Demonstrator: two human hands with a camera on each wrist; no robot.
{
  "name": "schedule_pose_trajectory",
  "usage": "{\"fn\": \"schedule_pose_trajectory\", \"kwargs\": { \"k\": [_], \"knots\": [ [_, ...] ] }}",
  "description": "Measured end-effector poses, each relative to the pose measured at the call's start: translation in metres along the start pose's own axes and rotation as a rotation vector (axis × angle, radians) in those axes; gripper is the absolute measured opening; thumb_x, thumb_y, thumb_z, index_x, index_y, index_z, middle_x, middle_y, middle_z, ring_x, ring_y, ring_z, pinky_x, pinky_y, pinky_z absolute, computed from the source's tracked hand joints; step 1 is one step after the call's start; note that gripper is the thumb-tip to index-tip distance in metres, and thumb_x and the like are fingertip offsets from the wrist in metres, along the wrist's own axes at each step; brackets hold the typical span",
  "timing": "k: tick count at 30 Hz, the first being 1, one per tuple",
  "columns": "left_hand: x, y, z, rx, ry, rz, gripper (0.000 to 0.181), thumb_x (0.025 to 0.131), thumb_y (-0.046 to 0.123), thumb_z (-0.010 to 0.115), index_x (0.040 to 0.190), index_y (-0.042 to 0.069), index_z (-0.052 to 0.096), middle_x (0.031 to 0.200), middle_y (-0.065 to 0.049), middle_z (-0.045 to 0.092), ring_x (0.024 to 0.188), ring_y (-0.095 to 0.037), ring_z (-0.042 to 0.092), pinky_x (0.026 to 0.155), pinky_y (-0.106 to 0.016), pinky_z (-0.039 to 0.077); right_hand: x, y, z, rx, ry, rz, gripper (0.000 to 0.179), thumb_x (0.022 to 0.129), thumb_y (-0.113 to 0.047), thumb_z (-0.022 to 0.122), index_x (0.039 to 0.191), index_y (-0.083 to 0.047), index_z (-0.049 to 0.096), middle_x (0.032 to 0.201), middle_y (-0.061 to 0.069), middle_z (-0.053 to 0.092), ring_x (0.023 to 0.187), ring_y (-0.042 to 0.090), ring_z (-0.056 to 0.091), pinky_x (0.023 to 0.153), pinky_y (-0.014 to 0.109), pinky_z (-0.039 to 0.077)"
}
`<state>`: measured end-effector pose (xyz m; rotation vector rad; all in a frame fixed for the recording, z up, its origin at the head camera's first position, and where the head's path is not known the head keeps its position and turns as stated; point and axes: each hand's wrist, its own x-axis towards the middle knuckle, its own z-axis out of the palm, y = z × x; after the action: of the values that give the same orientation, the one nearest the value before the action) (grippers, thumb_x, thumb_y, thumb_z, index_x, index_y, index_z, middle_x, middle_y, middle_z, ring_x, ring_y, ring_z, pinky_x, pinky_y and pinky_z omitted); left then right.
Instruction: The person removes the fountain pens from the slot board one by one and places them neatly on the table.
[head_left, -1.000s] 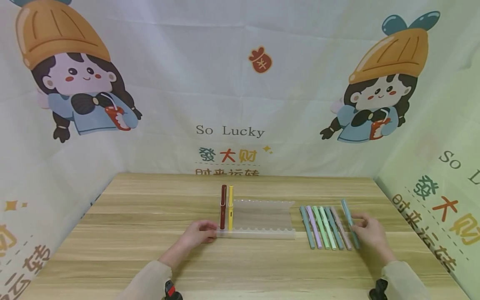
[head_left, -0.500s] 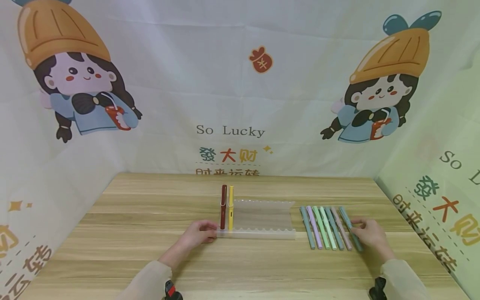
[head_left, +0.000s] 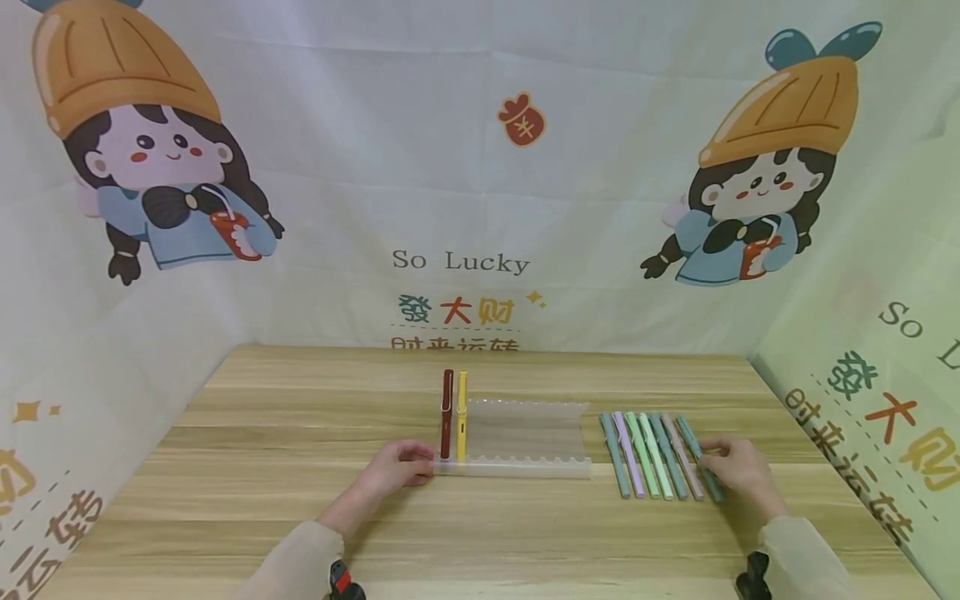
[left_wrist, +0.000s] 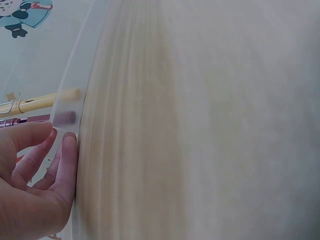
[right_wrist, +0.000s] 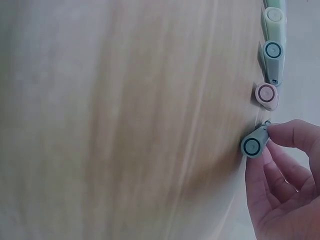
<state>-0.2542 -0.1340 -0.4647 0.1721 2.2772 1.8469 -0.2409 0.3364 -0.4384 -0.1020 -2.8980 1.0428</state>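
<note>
My right hand (head_left: pixel 738 471) pinches a blue-grey pen (head_left: pixel 697 454) between thumb and fingers at the right end of a row of pens. In the right wrist view, the round end of this pen (right_wrist: pixel 252 146) sits at the tabletop, beside a pinkish pen (right_wrist: pixel 266 94). My left hand (head_left: pixel 401 465) holds the left front corner of a clear pen rack (head_left: pixel 517 469) with scalloped edges, its thumb (left_wrist: pixel 37 135) and fingertips at the rack's end. A dark red pen (head_left: pixel 447 417) and a yellow pen (head_left: pixel 462 417) lie in the rack's leftmost notches.
Left of the pinched pen lie several pens side by side, among them a purple pen (head_left: pixel 628 454) and a pale green pen (head_left: pixel 660 458). The wooden table (head_left: pixel 480 542) meets a printed cloth backdrop (head_left: pixel 337 208) at the back and sides.
My right hand has lowered the far end of the blue-grey pen and brought it closer to the row, beside the pinkish pen. The left hand and the rack have stayed in place.
</note>
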Motion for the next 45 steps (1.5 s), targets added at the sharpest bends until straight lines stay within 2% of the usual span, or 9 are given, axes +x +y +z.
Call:
{"fn": "schedule_pose_trajectory", "kwargs": {
  "k": [9,23,36,41,45],
  "knots": [
    [-0.0005,0.0009,-0.0014,-0.001,-0.019,0.014,0.022,0.081,-0.006,0.056,0.101,-0.014,0.054,0.087,-0.011,0.059,0.077,-0.02,0.058,0.071,-0.033,0.051,0.0019,-0.0006,0.0049,0.073,-0.01,0.019,0.034,0.077,-0.007,0.055,0.103,0.015,0.054,0.083,0.02,0.06,0.063,0.019,0.057,0.054,0.03,0.051],
    [0.0002,-0.0004,-0.0014,-0.006,-0.02,0.021,0.022,0.081,-0.006,0.056,0.101,-0.013,0.054,0.087,-0.011,0.06,0.077,-0.019,0.057,0.07,-0.031,0.051,0.003,-0.0014,0.0057,0.104,-0.012,0.014,0.033,0.078,-0.005,0.056,0.103,0.017,0.052,0.083,0.022,0.059,0.064,0.02,0.058,0.055,0.03,0.052],
    [0.0,-0.0004,-0.0012,-0.006,-0.015,0.005,0.02,0.081,-0.005,0.056,0.1,-0.012,0.055,0.086,-0.01,0.058,0.077,-0.019,0.057,0.071,-0.032,0.051,0.0022,0.0008,0.0069,0.108,0.011,0.007,0.031,0.077,-0.003,0.055,0.101,0.016,0.054,0.08,0.017,0.06,0.063,0.017,0.056,0.053,0.028,0.051],
    [0.0,-0.0008,-0.0013,-0.011,-0.014,0.004,0.02,0.081,-0.005,0.056,0.1,-0.012,0.055,0.085,-0.01,0.058,0.077,-0.019,0.057,0.071,-0.032,0.051,0.0005,-0.0014,0.0058,0.117,0.008,0.01,0.031,0.078,-0.004,0.054,0.101,0.016,0.054,0.083,0.018,0.06,0.067,0.02,0.058,0.055,0.029,0.052],
    [-0.0005,-0.0003,-0.0012,-0.014,-0.015,0.004,0.021,0.081,-0.005,0.056,0.101,-0.012,0.055,0.086,-0.01,0.058,0.077,-0.02,0.057,0.071,-0.032,0.051,-0.0026,-0.0059,0.0036,0.119,0.023,0.013,0.032,0.08,-0.007,0.053,0.104,0.015,0.054,0.082,0.017,0.06,0.064,0.02,0.059,0.054,0.029,0.052]
  ]
}}
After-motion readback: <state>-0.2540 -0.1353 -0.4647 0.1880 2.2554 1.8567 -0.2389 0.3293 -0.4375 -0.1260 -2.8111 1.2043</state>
